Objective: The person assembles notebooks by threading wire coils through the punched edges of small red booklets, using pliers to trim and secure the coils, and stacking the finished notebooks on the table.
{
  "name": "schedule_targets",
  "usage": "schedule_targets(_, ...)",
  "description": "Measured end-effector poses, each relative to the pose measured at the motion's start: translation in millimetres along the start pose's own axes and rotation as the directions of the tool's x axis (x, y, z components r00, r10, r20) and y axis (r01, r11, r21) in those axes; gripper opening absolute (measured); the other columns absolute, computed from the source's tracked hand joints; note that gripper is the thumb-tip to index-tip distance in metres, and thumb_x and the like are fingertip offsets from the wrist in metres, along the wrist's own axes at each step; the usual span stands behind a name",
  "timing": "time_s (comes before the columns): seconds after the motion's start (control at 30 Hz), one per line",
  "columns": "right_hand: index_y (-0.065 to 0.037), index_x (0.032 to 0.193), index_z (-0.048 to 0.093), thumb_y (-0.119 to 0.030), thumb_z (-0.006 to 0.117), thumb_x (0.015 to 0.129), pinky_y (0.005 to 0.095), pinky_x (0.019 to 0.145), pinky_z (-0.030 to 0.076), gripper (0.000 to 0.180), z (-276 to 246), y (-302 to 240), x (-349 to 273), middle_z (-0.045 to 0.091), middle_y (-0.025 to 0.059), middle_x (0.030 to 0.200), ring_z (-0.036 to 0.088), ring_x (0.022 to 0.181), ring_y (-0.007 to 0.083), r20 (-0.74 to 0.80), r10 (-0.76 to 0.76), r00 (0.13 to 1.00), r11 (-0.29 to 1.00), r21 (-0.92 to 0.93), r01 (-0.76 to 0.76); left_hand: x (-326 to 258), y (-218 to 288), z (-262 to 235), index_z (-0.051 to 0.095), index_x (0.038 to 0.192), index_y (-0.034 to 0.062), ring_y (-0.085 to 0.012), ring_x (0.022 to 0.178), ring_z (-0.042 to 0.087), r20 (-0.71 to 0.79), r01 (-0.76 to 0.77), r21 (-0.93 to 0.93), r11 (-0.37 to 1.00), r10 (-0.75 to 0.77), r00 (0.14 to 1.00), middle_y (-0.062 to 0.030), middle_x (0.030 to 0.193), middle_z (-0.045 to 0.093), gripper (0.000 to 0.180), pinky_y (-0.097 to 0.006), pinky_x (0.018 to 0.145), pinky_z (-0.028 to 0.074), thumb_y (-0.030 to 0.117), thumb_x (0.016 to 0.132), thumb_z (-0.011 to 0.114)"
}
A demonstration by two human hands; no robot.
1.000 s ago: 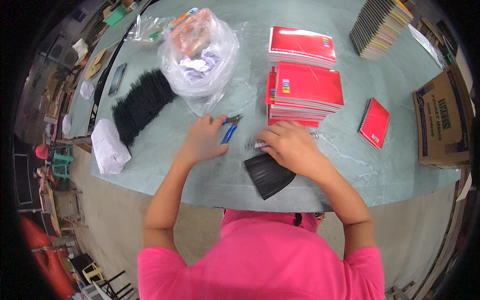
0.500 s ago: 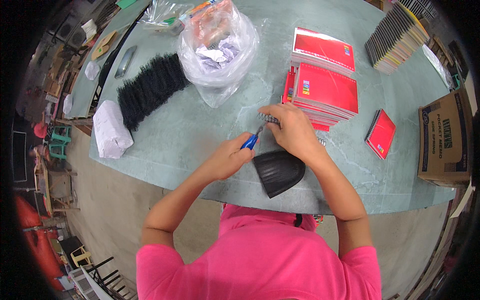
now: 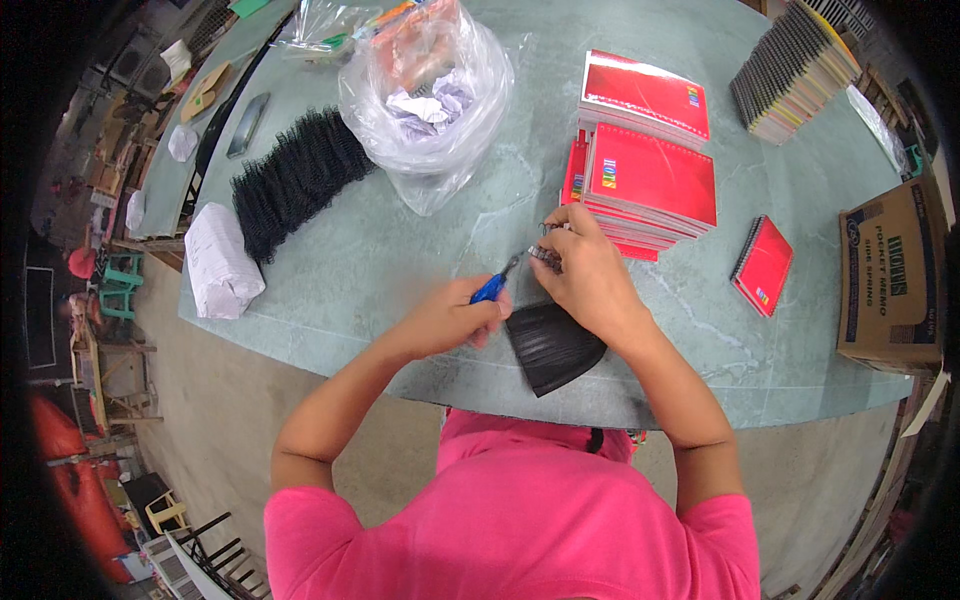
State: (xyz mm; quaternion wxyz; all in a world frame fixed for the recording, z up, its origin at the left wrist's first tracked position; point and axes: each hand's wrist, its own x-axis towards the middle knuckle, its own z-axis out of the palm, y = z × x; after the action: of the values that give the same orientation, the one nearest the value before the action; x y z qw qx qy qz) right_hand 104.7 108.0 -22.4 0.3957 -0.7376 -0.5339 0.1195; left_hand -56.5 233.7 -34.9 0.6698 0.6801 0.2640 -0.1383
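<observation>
Blue-handled pliers are gripped in my left hand, their small metal jaws pointing up and right toward my other hand. Between the bent fingers of my right hand is a short wire spiral coil, partly hidden by the fingers. The plier jaws look just short of the coil. Beneath my right wrist lies a flat black piece with fine ridges and a rounded end; its kind is unclear. Just beyond this hand stand stacked red notebooks.
A pile of black spiral coils lies left, beside a paper-wrapped bundle. A clear plastic bag holds crumpled paper. To the right are a single red notebook, a cardboard box and stacked spiral-bound books.
My left hand has drawn slightly left with the pliers, and their jaws have come away from the coil. My right fingers have turned the coil, which now sits tighter in their grasp.
</observation>
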Motion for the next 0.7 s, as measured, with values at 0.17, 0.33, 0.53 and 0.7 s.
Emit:
schedule_targets(0.17,0.005,0.082,0.060,-0.003,0.065,0.072,0.0425,0.075,0.048,0.014,3.8,1.9,-0.5,0.052,0.0161,0.099,0.058,0.086,0.0348,0.004,-0.030,1.000,0.999,-0.028,0.030,-5.9,18.5,14.5,0.051,0.112,0.0010,-0.0270,0.071,0.062,0.257,0.230,-0.523,0.821,-0.106,0.961,-0.0119,0.087,0.063,0.034,-0.042,0.068,0.049,0.025,0.088,0.051)
schedule_targets(0.33,0.006,0.080,0.060,-0.002,0.065,0.071,0.0418,0.075,0.048,0.013,7.2,6.5,1.2,0.053,0.0162,0.099,0.058,0.086,0.0346,-0.012,-0.033,0.999,0.999,0.009,0.033,0.1,10.5,20.2,0.048,0.114,0.0015,-0.0296,0.078,0.060,-0.210,-0.071,0.632,0.772,0.259,0.943,-0.0135,0.089,0.061,0.035,-0.043,0.074,0.045,0.019,0.085,0.054)
schedule_targets(0.53,0.004,0.081,0.062,-0.002,0.064,0.071,0.0391,0.075,0.049,0.012,-0.9,13.8,-1.9,0.055,0.0156,0.100,0.059,0.086,0.0320,-0.003,-0.060,0.998,0.998,0.004,0.060,-3.3,15.4,-21.8,0.053,0.104,0.0027,-0.0142,0.075,0.057,-0.177,0.023,0.227,0.974,0.017,0.984,-0.0064,0.082,0.061,0.027,-0.027,0.067,0.044,0.021,0.085,0.057)
schedule_targets(0.7,0.000,0.091,0.057,-0.005,0.062,0.073,0.0410,0.076,0.048,0.019,20.6,-5.7,-12.0,0.053,0.0173,0.104,0.057,0.089,0.0345,0.180,-0.067,0.981,0.998,0.005,0.067,22.7,21.5,2.3,0.057,0.094,0.0032,-0.0097,0.069,0.054,-0.362,-0.271,0.132,0.953,0.301,0.882,-0.0022,0.078,0.060,0.020,-0.026,0.063,0.044,0.018,0.082,0.063)
